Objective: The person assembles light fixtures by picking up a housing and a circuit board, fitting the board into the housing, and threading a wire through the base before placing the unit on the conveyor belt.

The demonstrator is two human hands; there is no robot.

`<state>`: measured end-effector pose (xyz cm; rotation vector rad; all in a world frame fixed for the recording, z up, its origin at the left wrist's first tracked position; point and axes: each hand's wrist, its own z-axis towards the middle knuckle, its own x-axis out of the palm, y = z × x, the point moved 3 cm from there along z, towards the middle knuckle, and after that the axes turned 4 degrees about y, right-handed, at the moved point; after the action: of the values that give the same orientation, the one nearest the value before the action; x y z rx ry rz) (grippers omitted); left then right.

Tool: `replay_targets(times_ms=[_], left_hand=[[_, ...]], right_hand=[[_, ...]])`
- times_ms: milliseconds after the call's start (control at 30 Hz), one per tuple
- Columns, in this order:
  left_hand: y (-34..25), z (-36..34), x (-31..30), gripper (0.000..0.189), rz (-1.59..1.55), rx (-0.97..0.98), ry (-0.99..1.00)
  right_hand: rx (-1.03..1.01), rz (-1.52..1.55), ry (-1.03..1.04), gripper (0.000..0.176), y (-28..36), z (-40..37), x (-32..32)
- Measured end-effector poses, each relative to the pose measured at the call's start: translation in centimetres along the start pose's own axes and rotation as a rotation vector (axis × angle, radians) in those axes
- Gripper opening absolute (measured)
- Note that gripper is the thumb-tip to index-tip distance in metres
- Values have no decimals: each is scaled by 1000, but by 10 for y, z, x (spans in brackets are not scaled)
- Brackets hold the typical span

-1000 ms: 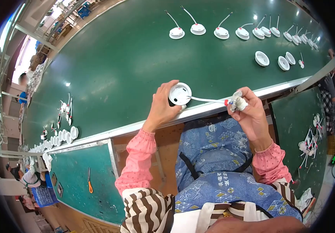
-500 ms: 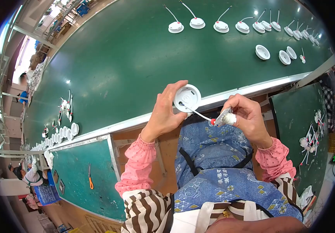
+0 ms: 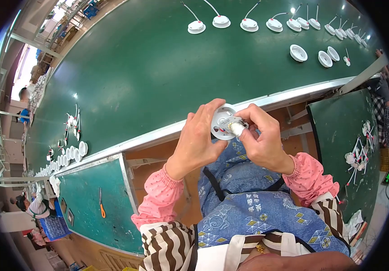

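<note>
In the head view my left hand [image 3: 197,135] is closed around the rim of a white round housing [image 3: 222,113], its hollow side facing up. My right hand [image 3: 263,137] pinches a small grey-white flat part [image 3: 235,120] and holds it at the mouth of the housing. Something white, perhaps a wrapping, covers the right thumb tip. A red bit shows inside the housing beside the flat part. The white wire is mostly hidden by the hands and the housing.
Finished-looking white housings with wires [image 3: 249,24] stand along the far right of the green table [image 3: 149,67]. Three bare housings [image 3: 298,53] sit nearer. More housings [image 3: 78,152] line the left edge. Orange-handled scissors [image 3: 102,208] lie on the lower left table; wired parts [image 3: 359,156] lie at right.
My right hand has moved left and brought the flat part to the housing's mouth. The wire that stretched between them no longer shows. The view has shifted slightly.
</note>
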<state>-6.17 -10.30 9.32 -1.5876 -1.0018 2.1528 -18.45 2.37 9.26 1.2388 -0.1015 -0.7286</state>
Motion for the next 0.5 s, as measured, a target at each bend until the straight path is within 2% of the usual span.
replay_targets(times_ms=[167, 500], left_hand=[[-4, -1, 5, 78, -88, 28, 12], [-8, -1, 16, 78, -200, 70, 1]], right_hand=[[-7, -57, 22, 17, 4, -3, -1], [-217, -215, -28, 26, -1, -12, 1]])
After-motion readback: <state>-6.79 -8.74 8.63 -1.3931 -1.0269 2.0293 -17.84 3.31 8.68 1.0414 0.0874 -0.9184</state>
